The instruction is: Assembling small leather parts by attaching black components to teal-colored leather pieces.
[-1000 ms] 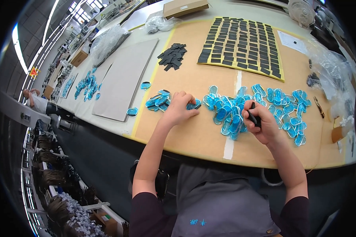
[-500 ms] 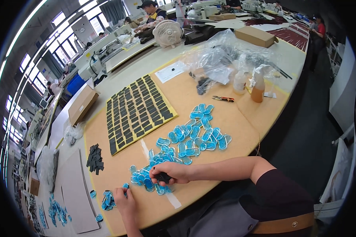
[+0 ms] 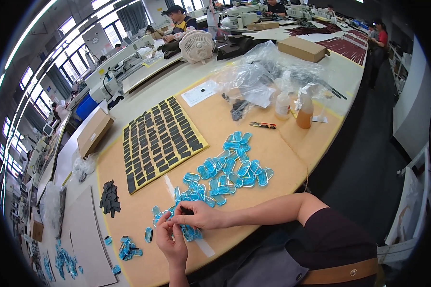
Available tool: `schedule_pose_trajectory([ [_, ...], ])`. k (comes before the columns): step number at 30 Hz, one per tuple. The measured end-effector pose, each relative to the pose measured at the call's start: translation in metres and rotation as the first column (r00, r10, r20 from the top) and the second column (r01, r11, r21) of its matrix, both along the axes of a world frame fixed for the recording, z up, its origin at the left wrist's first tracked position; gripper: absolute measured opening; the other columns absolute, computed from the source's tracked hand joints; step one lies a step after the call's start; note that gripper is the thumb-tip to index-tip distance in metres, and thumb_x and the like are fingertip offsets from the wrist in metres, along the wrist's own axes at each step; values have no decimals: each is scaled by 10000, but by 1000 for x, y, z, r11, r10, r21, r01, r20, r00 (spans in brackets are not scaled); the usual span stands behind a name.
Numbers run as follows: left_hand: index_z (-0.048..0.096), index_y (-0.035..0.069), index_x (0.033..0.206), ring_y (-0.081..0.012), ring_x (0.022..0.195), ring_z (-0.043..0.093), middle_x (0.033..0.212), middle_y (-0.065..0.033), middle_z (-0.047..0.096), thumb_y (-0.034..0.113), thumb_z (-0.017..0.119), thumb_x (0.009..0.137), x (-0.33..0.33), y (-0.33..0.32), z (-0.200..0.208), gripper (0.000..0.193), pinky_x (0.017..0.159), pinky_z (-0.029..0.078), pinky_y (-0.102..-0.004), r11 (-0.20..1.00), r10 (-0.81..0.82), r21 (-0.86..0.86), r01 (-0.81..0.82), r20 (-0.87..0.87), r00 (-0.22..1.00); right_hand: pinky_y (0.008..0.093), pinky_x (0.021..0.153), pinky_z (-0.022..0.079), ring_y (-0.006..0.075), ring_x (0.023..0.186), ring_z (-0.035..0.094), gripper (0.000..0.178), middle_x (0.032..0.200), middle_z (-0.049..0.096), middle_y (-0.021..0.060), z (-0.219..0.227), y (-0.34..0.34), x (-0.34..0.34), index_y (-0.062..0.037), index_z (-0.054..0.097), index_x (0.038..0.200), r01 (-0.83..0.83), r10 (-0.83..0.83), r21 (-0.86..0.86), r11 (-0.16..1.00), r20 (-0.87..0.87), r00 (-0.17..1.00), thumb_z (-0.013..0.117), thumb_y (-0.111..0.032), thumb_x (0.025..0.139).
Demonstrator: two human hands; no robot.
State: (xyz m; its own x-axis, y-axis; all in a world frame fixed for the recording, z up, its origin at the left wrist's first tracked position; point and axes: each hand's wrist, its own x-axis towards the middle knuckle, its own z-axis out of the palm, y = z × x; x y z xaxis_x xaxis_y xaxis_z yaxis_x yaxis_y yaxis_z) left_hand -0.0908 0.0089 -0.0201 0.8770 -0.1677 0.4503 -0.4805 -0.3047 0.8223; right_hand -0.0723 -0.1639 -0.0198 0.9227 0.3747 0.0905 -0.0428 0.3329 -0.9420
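Note:
My right hand point(image 3: 202, 215) is closed around a small black piece point(image 3: 187, 211), mostly hidden by its fingers. Fingertips pinched together, my left hand point(image 3: 171, 240) meets it; whatever the left fingers hold is hidden. Both hands are over the near end of a large heap of blue oval pieces with shiny rims point(image 3: 227, 167). To the left of my left hand lies a single blue piece with a dark band point(image 3: 149, 234). Beyond that is a small pile of similar blue-and-black pieces point(image 3: 127, 249).
A yellow-edged board with rows of black patches point(image 3: 162, 143) lies farther back, with loose black strips point(image 3: 110, 199) on its near left. Red-handled pliers point(image 3: 263, 125), two bottles point(image 3: 303, 112), plastic bags point(image 3: 258, 71) and a white fan point(image 3: 197, 46) stand or lie beyond. Other people work in the background.
My left hand has left the small pile and moved right to meet my right hand. A single banded blue piece now lies where it was. My right hand has shifted slightly left.

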Motion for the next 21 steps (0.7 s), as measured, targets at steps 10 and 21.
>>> schedule_pose_trajectory([
  [10,573,-41,1042,-165,1082,601,1303,-186,572,28,579,972,10,-9,-9,99,891,496,-288,946,-219,-275,171,-154,963,219,530,433,53,623,525,275,786,594,-5,1,-6,8,-41,596,925,43,-40,-115,992,27,999,684,-302,919],
  [21,587,-40,1029,-142,1027,596,1234,-144,605,17,571,964,11,7,-14,88,890,487,-278,928,-235,-336,162,-190,953,224,583,452,57,652,547,248,807,613,9,9,-9,5,-25,589,1022,4,29,-205,979,159,987,601,-270,981],
])
